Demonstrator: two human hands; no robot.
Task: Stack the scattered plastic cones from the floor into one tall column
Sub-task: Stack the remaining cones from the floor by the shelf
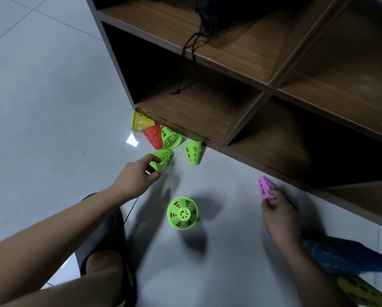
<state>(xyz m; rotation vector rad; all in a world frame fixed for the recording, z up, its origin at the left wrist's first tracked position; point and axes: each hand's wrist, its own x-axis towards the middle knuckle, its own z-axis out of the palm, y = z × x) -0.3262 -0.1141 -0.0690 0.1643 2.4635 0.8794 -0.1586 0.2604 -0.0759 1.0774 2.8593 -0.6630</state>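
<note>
Left hand (137, 176) grips a green cone (161, 159) lying on its side on the floor (41, 107), right hand (278, 209) grasps a pink cone (265, 187), upright green-topped stack (182, 213) stands between, further cones lie against the wooden shelf (230, 96)

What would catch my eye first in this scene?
Probably the bright green cone standing alone on the pale floor, orange showing through its slots. Either side, the left hand grips a tipped green cone and the right hand holds a pink cone, below a brown wooden shelf unit.
</note>
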